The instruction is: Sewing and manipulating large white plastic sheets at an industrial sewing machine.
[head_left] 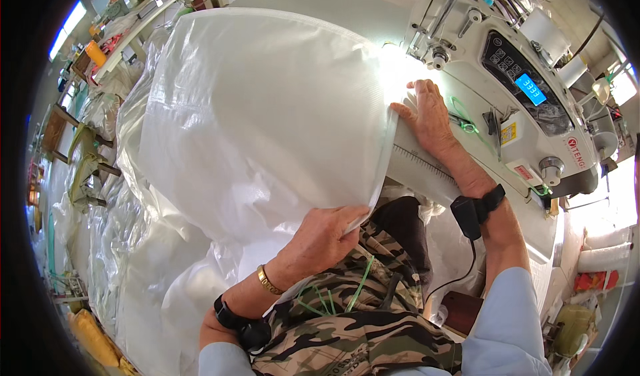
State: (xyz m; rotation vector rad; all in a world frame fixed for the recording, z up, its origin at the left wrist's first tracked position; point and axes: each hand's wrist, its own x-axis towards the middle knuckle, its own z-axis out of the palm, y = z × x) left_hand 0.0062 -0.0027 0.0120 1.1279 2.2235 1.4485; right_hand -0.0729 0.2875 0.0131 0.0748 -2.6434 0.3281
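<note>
A large sheet of white woven plastic (pixel 267 116) spreads across the table and hangs down at its left. My left hand (pixel 320 236) is closed on the sheet's near edge, just above my lap. My right hand (pixel 430 116) lies on the machine bed beside the sheet's right edge, thumb and fingers apart, the thumb touching that edge. Its fingertips are close to the brightly lit needle area of a white sewing machine (pixel 460 56), where glare hides the needle. Small green-handled snips (pixel 467 124) lie right of that hand.
A ruler scale (pixel 427 163) runs along the table's near edge. Thread cones (pixel 545 36) stand behind the machine's lit control panel (pixel 530 86). Heaps of clear and white plastic (pixel 100 236) fill the left side. A cluttered bench (pixel 147 19) is at the far left.
</note>
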